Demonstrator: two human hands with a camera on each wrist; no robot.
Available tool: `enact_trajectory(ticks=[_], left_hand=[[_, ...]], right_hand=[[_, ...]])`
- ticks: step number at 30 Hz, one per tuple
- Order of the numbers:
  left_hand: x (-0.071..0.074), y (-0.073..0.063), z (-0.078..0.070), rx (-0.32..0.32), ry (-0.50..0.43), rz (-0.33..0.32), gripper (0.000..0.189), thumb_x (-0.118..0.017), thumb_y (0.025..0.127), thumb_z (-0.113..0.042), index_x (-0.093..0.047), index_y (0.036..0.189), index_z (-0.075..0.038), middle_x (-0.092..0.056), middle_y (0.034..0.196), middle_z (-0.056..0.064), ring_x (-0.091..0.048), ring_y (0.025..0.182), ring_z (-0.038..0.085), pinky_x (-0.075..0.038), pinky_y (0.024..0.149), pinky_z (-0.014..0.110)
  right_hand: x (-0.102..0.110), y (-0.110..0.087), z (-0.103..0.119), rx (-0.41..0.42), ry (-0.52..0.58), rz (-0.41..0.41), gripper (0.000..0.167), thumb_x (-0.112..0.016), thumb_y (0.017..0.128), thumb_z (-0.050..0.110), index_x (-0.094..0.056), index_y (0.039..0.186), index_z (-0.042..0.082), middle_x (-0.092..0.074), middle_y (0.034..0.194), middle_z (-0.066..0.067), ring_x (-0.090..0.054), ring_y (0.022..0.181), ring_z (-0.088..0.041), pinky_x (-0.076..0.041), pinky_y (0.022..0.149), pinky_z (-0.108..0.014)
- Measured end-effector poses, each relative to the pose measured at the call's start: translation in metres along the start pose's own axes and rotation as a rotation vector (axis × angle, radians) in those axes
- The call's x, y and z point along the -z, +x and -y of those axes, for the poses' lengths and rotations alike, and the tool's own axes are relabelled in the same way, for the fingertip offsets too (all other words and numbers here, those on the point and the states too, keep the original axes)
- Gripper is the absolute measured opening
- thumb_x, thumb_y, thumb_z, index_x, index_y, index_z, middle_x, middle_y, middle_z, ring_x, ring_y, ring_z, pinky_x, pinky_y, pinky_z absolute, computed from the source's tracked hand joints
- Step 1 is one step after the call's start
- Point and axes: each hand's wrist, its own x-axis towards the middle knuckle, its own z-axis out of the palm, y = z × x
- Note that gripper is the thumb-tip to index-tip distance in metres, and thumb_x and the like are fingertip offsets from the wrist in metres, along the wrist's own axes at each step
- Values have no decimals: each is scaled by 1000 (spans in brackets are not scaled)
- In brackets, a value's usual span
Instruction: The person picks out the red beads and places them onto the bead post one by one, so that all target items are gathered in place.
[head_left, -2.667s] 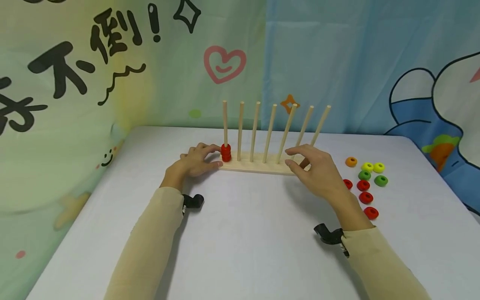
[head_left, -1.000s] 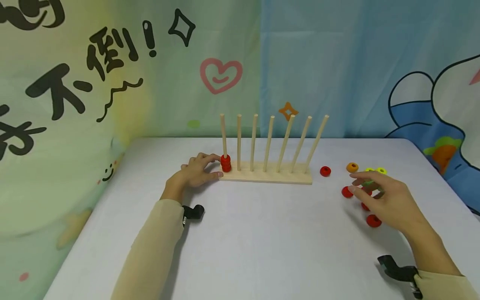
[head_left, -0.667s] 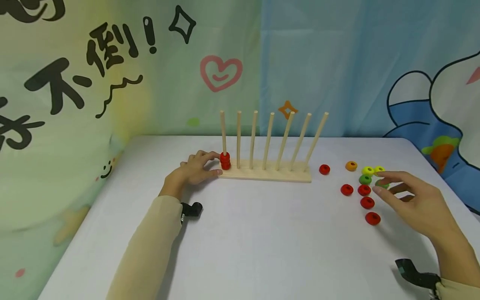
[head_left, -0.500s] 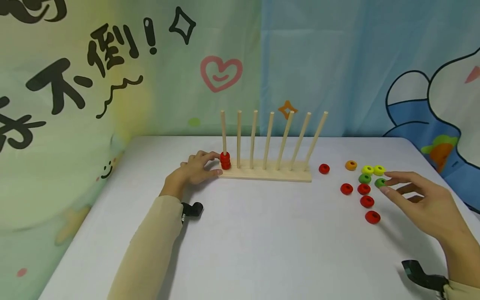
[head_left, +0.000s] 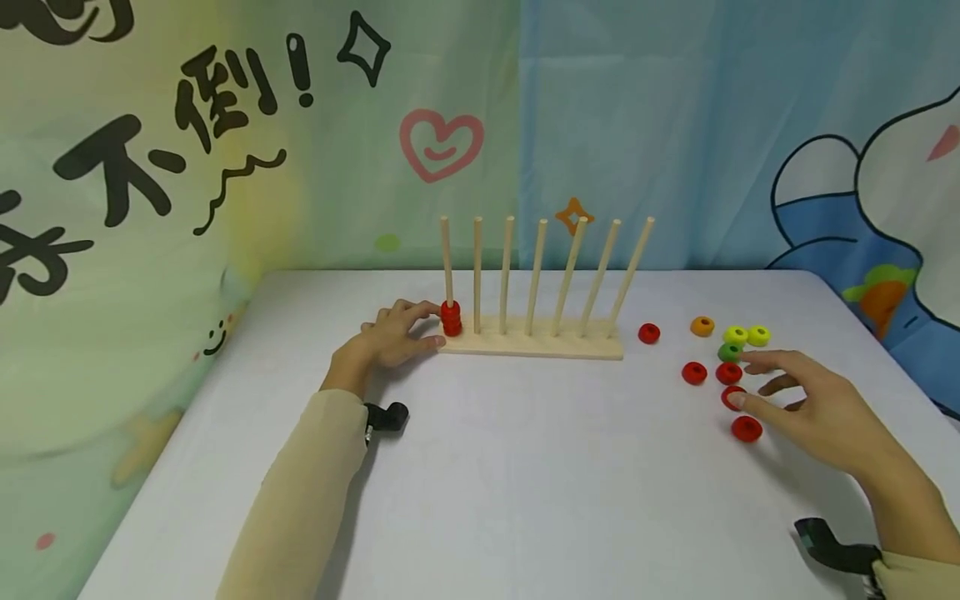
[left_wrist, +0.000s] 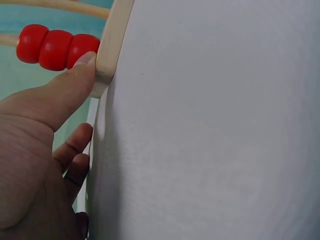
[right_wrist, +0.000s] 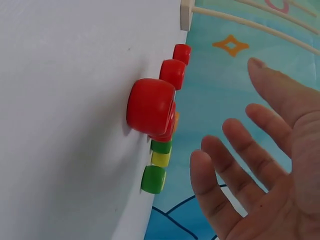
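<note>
A wooden peg stand (head_left: 536,337) with several upright pegs stands on the white table. Three red beads (left_wrist: 55,49) are stacked on its leftmost peg. My left hand (head_left: 390,337) grips that end of the base, its thumb on the wood beside the lowest bead in the left wrist view. My right hand (head_left: 825,412) hovers over loose beads at the right, fingers spread and holding nothing. Its thumb overlaps a red bead (head_left: 729,392) in the head view, and its index fingertip is beside a green bead (head_left: 729,352). Another green bead (right_wrist: 153,179) shows in the right wrist view.
Around the right hand lie more red beads (head_left: 746,429), two yellow beads (head_left: 758,336) and an orange bead (head_left: 702,326). One red bead (head_left: 648,333) sits apart, near the stand's right end. A printed curtain (head_left: 630,125) hangs behind the table.
My right hand has left the stand's right end and moved right to the loose beads, then shifted slightly left in the last half second. My left hand stays on the base.
</note>
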Motion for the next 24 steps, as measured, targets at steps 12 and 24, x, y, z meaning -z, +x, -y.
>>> enact_trajectory(ticks=[12, 24], left_hand=[[1, 0, -3, -1, -20, -7, 54, -60, 91, -58, -44, 140, -41, -33, 150, 7, -29, 134, 35, -27, 97, 59], [1, -3, -3, 11, -16, 0, 54, -60, 91, -57, -43, 140, -42, -33, 150, 7, -29, 134, 35, -27, 98, 59]], right_hand=[[-2, 0, -7, -11, -20, 83, 60, -81, 81, 39, -56, 123, 4, -56, 106, -17, -56, 96, -40, -50, 65, -39], [-10, -13, -12, -53, -21, 245, 55, -84, 77, 37, -61, 119, 7, -60, 111, -16, -59, 98, -38, -54, 77, -53]])
